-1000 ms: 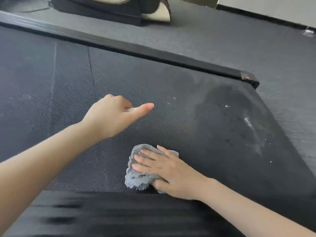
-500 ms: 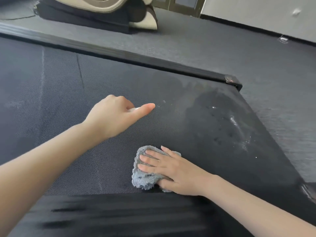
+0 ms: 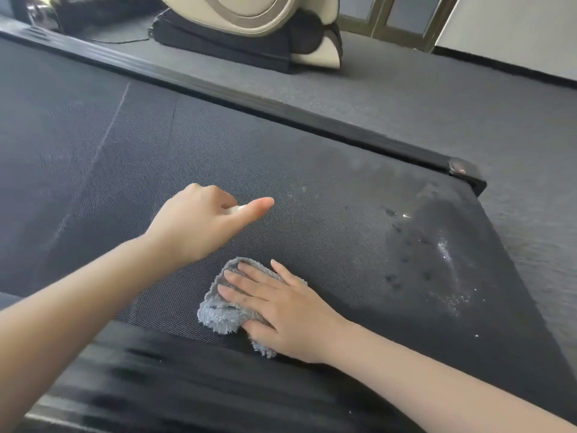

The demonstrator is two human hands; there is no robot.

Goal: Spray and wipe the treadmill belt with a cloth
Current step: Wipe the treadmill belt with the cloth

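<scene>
- The right hand [image 3: 281,310] lies flat on the grey cloth [image 3: 218,318], fingers straight and slightly spread. That spreads pressure over the cloth, which suits a wiping stroke.
- The cloth sits bunched on the treadmill belt [image 3: 156,170], near the edge closest to the person, with one end poking out under the heel of the hand.
- The left hand [image 3: 193,223] hovers above the belt, fingers curled and thumb stretched forward. A small pale object [image 3: 234,209] peeks out by the thumb. It is probably the sprayer, but too little shows to tell.
- A wet patch [image 3: 437,245] with droplets darkens the belt well to the right of the cloth, so the wiping probably needs to go there next.
</scene>
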